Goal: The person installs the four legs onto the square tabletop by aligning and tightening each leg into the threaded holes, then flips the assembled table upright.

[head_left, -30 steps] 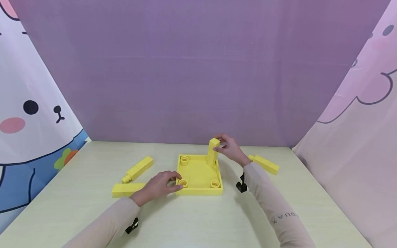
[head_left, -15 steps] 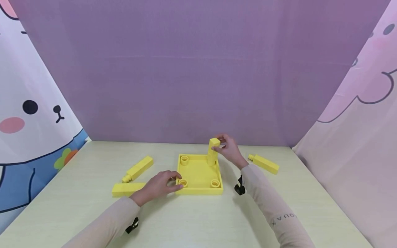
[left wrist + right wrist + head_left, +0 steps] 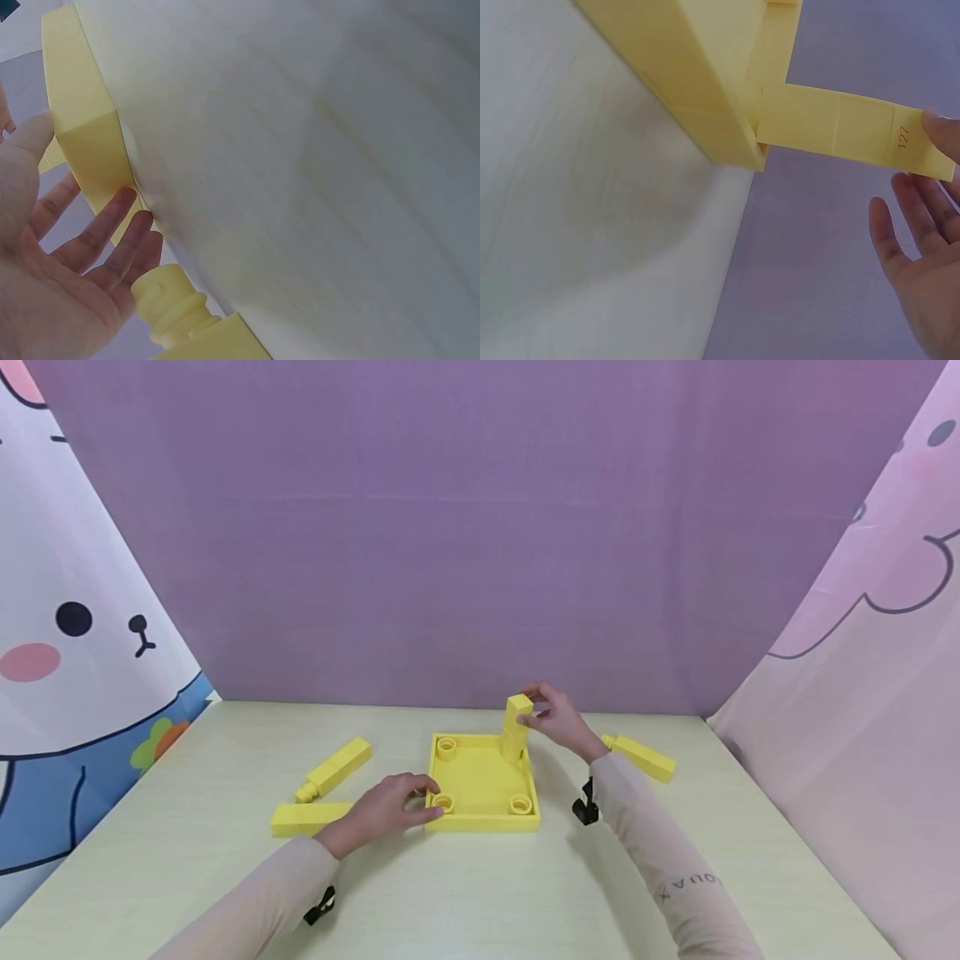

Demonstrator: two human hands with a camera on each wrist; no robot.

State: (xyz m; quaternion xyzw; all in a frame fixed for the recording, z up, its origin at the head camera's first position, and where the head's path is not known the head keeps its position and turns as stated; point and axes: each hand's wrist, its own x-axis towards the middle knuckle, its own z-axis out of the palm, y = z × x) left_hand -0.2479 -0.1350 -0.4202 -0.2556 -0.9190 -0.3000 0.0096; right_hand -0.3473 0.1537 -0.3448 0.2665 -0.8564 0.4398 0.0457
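A square yellow toy tabletop [image 3: 480, 823] lies upturned on the table, its raised rim facing up. Three threaded round sockets show in its corners. At the far right corner stands a square yellow leg [image 3: 514, 732], upright over that corner. My right hand [image 3: 558, 723] pinches the leg near its top between thumb and fingers; the number 127 shows on the leg [image 3: 840, 124] in the right wrist view. My left hand [image 3: 382, 810] holds the tabletop by its near left corner, the thumb at the front and fingertips against the side [image 3: 90, 120] in the left wrist view.
Two loose yellow legs lie at the left: one slanted leg [image 3: 337, 768] with its screw end toward me, and another leg [image 3: 303, 820] partly behind my left wrist. A further leg [image 3: 643, 758] lies right of my right hand. A purple panel [image 3: 480, 543] rises behind the table.
My right wrist has swung slightly left and back right, and the upright leg has turned a little in its fingers. The left hand and tabletop stay in place.
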